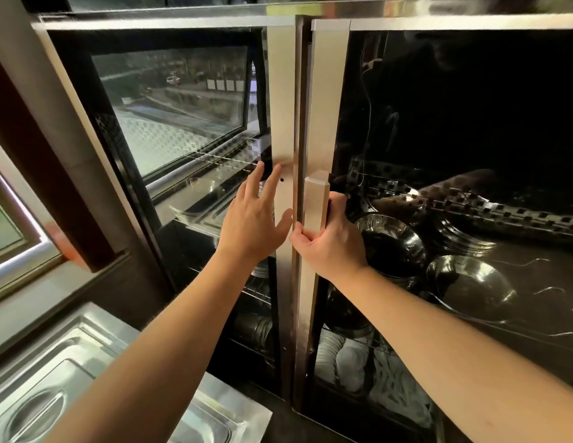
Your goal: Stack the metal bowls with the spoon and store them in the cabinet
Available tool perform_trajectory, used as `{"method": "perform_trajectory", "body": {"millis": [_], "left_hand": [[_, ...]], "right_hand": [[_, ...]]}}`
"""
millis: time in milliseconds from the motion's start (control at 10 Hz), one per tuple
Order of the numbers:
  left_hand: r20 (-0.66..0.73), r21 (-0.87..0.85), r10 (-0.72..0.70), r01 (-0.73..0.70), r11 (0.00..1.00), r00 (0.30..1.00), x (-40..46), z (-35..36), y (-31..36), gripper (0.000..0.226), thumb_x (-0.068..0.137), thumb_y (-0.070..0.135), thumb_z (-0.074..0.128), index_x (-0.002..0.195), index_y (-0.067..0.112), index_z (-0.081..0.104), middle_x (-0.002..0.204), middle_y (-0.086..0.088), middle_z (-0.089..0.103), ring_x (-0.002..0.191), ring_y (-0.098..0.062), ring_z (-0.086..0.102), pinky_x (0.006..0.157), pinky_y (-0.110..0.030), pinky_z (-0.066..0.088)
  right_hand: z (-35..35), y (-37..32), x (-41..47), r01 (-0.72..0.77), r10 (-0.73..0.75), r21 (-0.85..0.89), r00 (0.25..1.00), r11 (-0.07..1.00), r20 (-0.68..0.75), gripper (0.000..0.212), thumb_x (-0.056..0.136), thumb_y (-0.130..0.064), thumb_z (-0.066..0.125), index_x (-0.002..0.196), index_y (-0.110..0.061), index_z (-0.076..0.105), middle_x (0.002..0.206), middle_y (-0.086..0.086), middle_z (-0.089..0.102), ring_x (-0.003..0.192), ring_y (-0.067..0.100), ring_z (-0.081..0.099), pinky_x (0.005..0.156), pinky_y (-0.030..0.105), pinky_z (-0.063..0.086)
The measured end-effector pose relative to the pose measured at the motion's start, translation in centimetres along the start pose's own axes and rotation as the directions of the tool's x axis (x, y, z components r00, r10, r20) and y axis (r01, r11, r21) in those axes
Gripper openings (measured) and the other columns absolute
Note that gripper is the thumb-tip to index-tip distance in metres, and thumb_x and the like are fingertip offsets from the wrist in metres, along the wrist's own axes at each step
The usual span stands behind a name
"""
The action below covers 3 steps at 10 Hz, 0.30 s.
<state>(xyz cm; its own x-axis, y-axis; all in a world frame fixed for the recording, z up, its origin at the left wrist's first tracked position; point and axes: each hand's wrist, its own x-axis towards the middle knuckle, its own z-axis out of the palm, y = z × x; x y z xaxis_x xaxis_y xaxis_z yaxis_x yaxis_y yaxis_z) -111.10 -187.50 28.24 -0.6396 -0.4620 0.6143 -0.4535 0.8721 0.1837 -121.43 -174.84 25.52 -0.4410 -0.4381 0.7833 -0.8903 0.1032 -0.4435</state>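
Note:
A steel cabinet with two dark glass doors fills the view. My right hand (pixel 328 241) is closed around the vertical metal handle (pixel 316 199) of the right door (pixel 330 100). My left hand (pixel 253 222) lies flat, fingers spread, against the steel edge of the left door (pixel 280 91). Behind the right glass, metal bowls (pixel 390 244) (pixel 470 286) rest on a wire shelf. I see no spoon. The right door's edge stands slightly proud of the left one.
Lower shelves behind the glass hold stacked metal dishes (pixel 255 327) and white plates (pixel 349 359). Steel tray lids (pixel 55 372) lie on the counter at bottom left. A window frame (pixel 20 260) is at the left edge.

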Motion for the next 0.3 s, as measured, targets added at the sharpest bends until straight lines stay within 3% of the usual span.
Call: {"method": "perform_trajectory", "body": {"millis": [200, 300], "left_hand": [[0.014, -0.068, -0.005, 0.006, 0.998, 1.0, -1.0, -2.5, 0.2, 0.075, 0.09, 0.049, 0.056, 0.153, 0.023, 0.026, 0.155, -0.007, 0.037, 0.141, -0.027, 0.038, 0.111, -0.044, 0.041], [0.01, -0.094, -0.026, 0.027, 0.995, 1.0, -1.3, -4.7, 0.2, 0.071, 0.089, 0.05, 0.057, 0.15, 0.024, 0.03, 0.148, -0.004, 0.044, 0.132, -0.025, 0.047, 0.102, -0.04, 0.046]], "right_hand": [[-2.8, -2.1, 0.3, -0.228, 0.224, -0.013, 0.944, 0.974, 0.242, 0.053, 0.079, -0.064, 0.069, 0.105, -0.034, 0.034, 0.078, -0.012, 0.066, 0.061, 0.008, 0.067, 0.045, 0.023, 0.051], [-5.1, -3.5, 1.1, -0.365, 0.351, -0.019, 0.876, 0.931, 0.332, 0.062, 0.079, -0.066, 0.069, 0.119, -0.033, 0.035, 0.102, -0.009, 0.066, 0.079, 0.009, 0.066, 0.061, 0.031, 0.056]]}}
